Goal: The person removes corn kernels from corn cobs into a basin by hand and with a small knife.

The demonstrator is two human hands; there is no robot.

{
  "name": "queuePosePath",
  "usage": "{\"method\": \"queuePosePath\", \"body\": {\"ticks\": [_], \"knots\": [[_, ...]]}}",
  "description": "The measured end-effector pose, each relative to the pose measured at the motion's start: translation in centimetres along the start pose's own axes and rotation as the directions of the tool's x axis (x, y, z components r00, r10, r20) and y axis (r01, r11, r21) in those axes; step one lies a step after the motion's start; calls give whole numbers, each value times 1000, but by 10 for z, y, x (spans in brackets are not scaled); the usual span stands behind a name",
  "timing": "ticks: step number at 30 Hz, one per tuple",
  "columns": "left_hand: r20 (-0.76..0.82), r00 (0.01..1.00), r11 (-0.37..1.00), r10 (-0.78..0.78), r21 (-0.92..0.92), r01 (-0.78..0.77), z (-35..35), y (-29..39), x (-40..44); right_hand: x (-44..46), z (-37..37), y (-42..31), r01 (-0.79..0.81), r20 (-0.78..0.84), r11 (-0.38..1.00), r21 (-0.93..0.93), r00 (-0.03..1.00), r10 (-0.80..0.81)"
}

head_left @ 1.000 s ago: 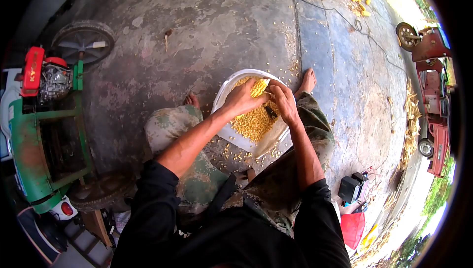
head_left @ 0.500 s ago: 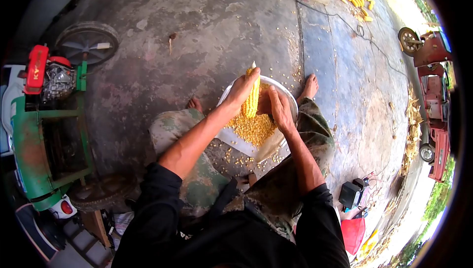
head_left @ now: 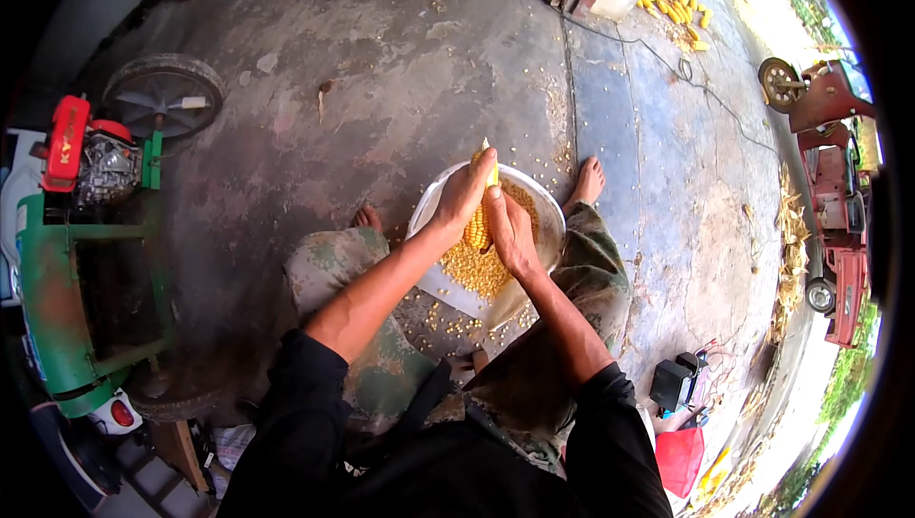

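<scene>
An ear of corn with yellow kernels is held upright above a white basin. My left hand is closed around its upper left side, the pale tip showing above the fingers. My right hand presses against the other side, thumb up along the ear and the fingers mostly hidden behind it. Loose corn kernels lie heaped in the basin, which stands between my legs.
Scattered kernels lie on the concrete floor around the basin. A green machine with a red engine stands left. More ears of corn are piled at the upper right. A black box and a red vehicle are on the right.
My right hand has moved from beside the ear, fingers apart, onto it. The ear and my left hand sit slightly lower in view, as the whole view has shifted a little.
</scene>
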State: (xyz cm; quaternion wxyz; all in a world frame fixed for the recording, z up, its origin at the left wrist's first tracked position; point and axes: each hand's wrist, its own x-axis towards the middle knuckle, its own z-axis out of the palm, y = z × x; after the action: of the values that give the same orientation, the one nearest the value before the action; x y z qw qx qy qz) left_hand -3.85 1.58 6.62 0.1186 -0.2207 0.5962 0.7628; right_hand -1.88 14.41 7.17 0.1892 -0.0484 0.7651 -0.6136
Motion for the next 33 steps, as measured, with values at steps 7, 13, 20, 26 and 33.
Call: {"method": "queuePosePath", "body": {"ticks": [7,13,20,26,33], "knots": [[-12,999,999,-32,-10,32,6,-4,0,6,-1,28,-5,-7,992,-129,1000,4],[-61,998,995,25,103,-18,4,-18,5,0,2,15,68,-51,970,-234,995,-82],[-65,997,996,36,81,-31,4,-19,-1,-1,6,35,101,-90,984,-148,989,-115],[34,990,978,-133,-155,137,2,-6,1,-3,1,25,85,-155,995,43,985,-77],[2,997,986,-83,-147,82,1,-21,12,5,16,46,255,-183,956,-145,943,-280]]}}
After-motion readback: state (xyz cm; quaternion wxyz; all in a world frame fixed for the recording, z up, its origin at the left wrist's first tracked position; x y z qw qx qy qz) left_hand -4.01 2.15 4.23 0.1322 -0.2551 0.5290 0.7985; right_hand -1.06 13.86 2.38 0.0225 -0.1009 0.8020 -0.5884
